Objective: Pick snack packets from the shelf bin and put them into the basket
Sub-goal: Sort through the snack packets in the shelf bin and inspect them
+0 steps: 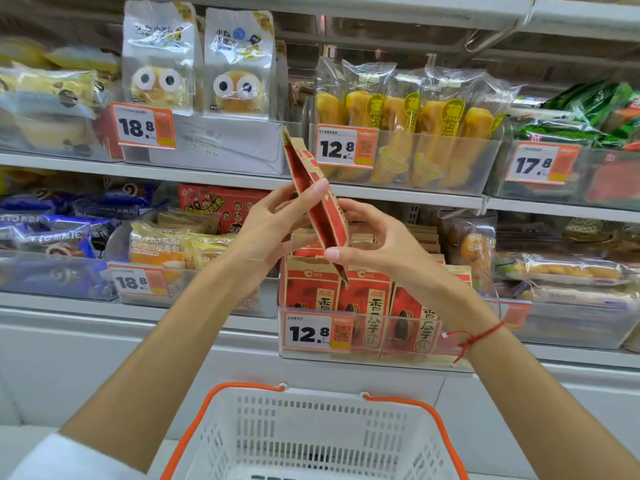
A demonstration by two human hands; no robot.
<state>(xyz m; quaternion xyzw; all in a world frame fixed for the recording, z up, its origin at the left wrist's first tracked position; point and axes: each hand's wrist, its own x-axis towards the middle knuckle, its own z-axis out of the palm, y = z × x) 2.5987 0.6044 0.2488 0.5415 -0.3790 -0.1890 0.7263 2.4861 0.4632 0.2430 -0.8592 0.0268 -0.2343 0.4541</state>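
A red and brown snack packet (pixel 313 188) is held edge-on in the air in front of the shelves, tilted with its top to the upper left. My left hand (pixel 273 233) grips it from the left, thumb on its face. My right hand (pixel 377 244) pinches its right edge and lower end. Just below, a clear shelf bin (pixel 360 358) holds several matching red sunflower-seed packets (pixel 363 306) standing upright. A white basket (pixel 311 441) with orange handles sits low in front of me, directly under my arms.
Shelves run across the view, with clear bins of bread and cake packs. Orange price tags (pixel 318 332) hang on the bin fronts. White bun bags (pixel 235 64) stand on the upper shelf, and yellow stick cakes (pixel 408 133) sit to their right.
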